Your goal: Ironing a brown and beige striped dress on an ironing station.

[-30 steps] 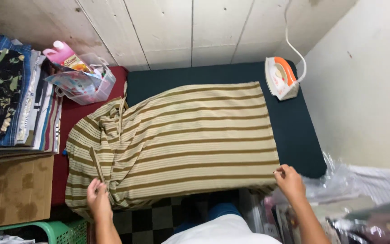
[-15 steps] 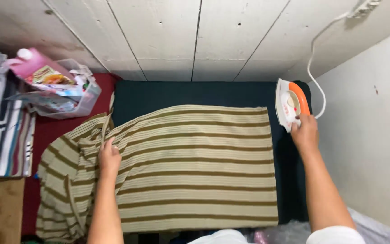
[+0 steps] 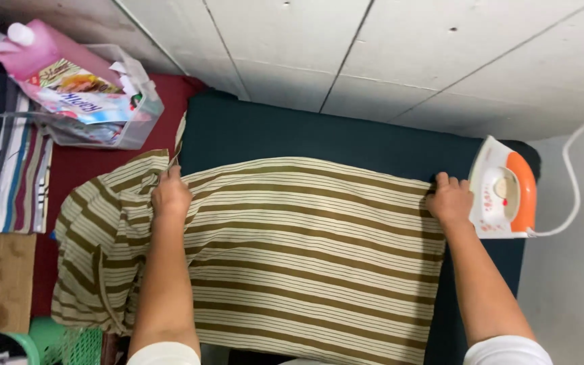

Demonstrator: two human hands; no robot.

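Both hands flat on the striped cloth's far edge

The striped cloth [image 3: 305, 257] lies spread across the dark ironing board [image 3: 319, 135], its long axis and stripes running left to right, its bunched end hanging off the left. The left hand [image 3: 170, 196] pinches the far-left edge in its fingers; the right hand [image 3: 449, 201] clenches the far-right corner, just beside the white-and-orange iron [image 3: 505, 196] lying on its side, plate facing left.

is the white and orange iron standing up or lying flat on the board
Standing up: the white and orange iron rests on its heel beside the right hand.
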